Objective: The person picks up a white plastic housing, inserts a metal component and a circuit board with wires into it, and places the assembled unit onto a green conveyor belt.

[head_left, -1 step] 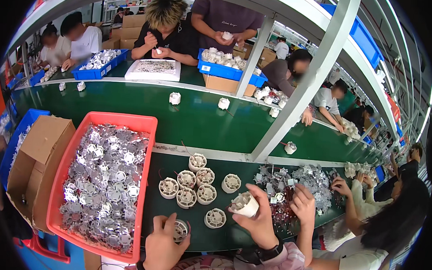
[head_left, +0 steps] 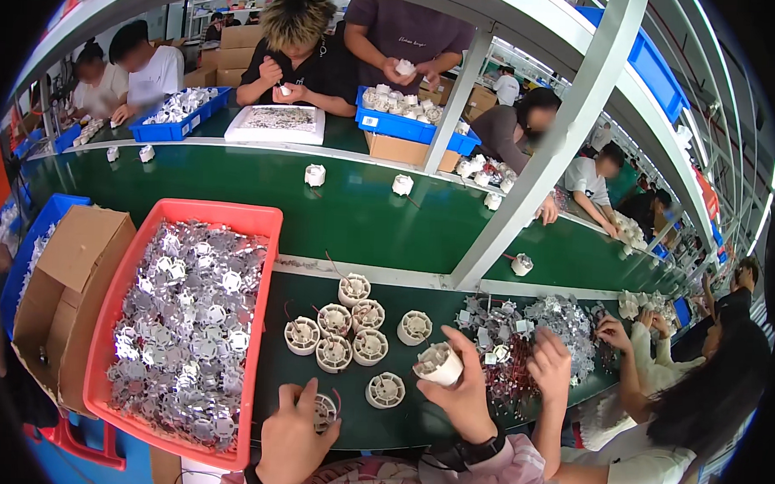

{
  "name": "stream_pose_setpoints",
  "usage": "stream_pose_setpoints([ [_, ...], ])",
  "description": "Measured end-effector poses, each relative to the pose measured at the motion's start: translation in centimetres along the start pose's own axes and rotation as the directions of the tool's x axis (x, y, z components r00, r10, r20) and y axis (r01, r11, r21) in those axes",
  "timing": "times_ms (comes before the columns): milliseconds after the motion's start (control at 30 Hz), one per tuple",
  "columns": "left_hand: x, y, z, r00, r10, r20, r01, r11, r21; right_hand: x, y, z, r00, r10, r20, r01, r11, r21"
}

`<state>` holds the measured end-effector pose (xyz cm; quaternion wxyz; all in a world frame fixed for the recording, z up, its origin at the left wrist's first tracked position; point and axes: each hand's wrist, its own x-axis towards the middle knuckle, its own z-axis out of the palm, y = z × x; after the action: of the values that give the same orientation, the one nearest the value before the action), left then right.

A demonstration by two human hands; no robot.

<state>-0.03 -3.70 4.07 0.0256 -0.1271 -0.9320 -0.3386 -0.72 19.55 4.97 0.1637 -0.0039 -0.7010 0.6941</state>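
Observation:
My right hand [head_left: 469,401] grips a white round plastic housing [head_left: 439,364] between thumb and fingers, lifted over the bench and tilted, its ribbed end up. Lower left, my left hand [head_left: 298,439] is closed around a similar housing with a spoked face [head_left: 324,414] and a thin red wire; the fingers partly cover it. Between the hands, a single housing [head_left: 386,390] stands on the dark green bench. Farther off, several more housings [head_left: 334,353] are clustered, some with wires sticking up, and another housing [head_left: 414,327] stands apart to their right.
A red bin [head_left: 272,238] full of silvery metal plates stands left, beside a cardboard box [head_left: 84,248]. Right lies a heap of metal pieces [head_left: 563,333], where a co-worker's hand [head_left: 551,367] reaches in close to mine. Beyond a metal post [head_left: 544,162], a green conveyor [head_left: 236,190] carries scattered housings.
My hands keep almost the same place and grip. The co-worker's hand beside my right hand has shifted slightly to the right.

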Motion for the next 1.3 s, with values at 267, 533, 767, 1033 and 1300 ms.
stream_pose_setpoints([
  [267, 4.0, 0.2, 2.3, 0.996, 0.044, -0.083, -0.044, 0.999, -0.003, 2.5, 5.0, -0.5, 0.986, 0.138, 0.094, -0.083, 0.892, -0.444],
  [533, 3.6, 1.4, 1.8, 0.954, 0.266, -0.136, -0.267, 0.964, 0.014, 1.4, 1.2, 0.5, 0.862, -0.403, 0.307, 0.477, 0.439, -0.762],
  [767, 3.0, 1.5, 3.4, 0.941, 0.335, -0.047, -0.338, 0.938, -0.08, -0.4, 1.6, 1.0, 0.833, -0.116, 0.542, 0.498, 0.582, -0.642],
  [1033, 3.0, 1.8, 3.4, 0.97, 0.229, -0.087, -0.237, 0.967, -0.094, -2.4, -0.6, -1.3, 0.785, -0.068, 0.616, 0.524, 0.603, -0.602],
  [1300, 1.5, 3.6, 2.3, 0.939, 0.334, 0.075, -0.328, 0.941, -0.085, -1.8, -2.0, -6.1, 0.954, -0.281, 0.107, 0.239, 0.488, -0.839],
])
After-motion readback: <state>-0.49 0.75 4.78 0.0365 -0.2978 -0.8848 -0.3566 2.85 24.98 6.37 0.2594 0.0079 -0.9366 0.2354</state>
